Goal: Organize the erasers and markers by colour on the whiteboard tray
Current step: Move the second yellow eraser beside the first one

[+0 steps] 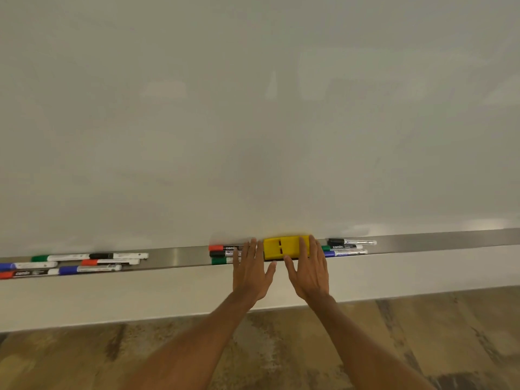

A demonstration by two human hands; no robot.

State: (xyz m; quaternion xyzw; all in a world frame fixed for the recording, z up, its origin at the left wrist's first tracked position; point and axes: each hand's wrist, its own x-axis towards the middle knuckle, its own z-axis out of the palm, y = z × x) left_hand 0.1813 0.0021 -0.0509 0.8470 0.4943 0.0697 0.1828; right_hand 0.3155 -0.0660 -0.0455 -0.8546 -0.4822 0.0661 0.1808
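Both bare forearms reach up to the metal whiteboard tray (183, 256). Fingers spread flat, the right hand (308, 273) lies over the yellow eraser (284, 247) without gripping it. Just beside it, the left hand (251, 273) is equally open, covering the ends of three stacked markers (223, 254). Right of the right hand sit three more markers (347, 247); far left of the left hand lies a scattered group of markers (73, 264).

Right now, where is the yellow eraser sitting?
The yellow eraser lies on the metal tray just right of centre in the head view, between two marker clusters, with the right hand fingers resting on it.
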